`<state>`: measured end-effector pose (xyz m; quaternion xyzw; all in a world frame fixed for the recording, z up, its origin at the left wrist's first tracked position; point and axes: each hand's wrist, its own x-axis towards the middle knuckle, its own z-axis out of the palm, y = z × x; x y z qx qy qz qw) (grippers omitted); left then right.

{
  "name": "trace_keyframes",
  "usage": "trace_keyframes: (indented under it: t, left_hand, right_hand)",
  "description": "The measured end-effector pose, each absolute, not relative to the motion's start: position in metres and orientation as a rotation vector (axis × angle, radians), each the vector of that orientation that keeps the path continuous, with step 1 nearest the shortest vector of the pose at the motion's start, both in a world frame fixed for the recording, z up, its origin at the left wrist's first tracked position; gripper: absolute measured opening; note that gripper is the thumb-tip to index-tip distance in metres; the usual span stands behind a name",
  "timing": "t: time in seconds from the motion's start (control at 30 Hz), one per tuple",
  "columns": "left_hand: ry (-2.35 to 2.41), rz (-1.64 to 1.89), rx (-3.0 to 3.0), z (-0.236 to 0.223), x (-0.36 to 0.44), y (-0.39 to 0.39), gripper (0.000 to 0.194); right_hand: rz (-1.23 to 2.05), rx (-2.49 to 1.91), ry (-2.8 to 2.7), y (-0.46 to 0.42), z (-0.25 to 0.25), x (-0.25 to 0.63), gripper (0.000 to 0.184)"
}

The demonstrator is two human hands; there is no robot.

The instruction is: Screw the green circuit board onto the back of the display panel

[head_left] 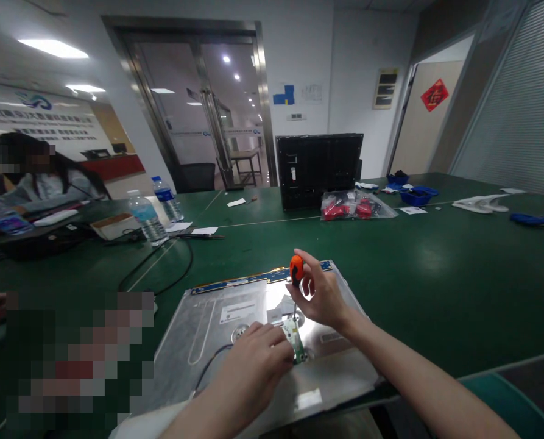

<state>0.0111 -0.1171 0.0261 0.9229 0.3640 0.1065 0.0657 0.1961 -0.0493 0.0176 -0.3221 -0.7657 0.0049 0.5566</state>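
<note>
A silver metal display panel (208,317) lies flat on the table in front of me. Near its middle sits a small green circuit board (298,347). My right hand (323,296) grips a screwdriver (296,268) by its orange and black handle. The screwdriver stands upright, its thin shaft reaching down to the board's upper end; the exact contact at the tip is too small to tell. My left hand (263,356) rests with curled fingers on the board's left edge, and its fingertips are partly hidden. Beside it a dark cable (210,364) runs across the panel.
A blue strip board (235,283) lines the panel's far edge. Farther back stand a black monitor (320,167) and a plastic bag with red items (358,206). Water bottles (147,219) and a looped black cable (190,262) are at left, where a person (47,177) sits.
</note>
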Motion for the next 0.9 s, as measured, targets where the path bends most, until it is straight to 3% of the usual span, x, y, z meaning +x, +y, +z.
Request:
trace_keyframes:
  t: [0.5, 0.9]
  left_hand:
    - [1.303, 0.646, 2.795, -0.006, 0.039, -0.128, 0.014]
    - [1.285, 0.755, 2.809, -0.012, 0.036, -0.135, 0.022]
  right_hand:
    - [0.02, -0.757, -1.831, -0.05, 0.015, 0.197, 0.057]
    - [0.038, -0.744, -1.842, -0.05, 0.016, 0.199, 0.059]
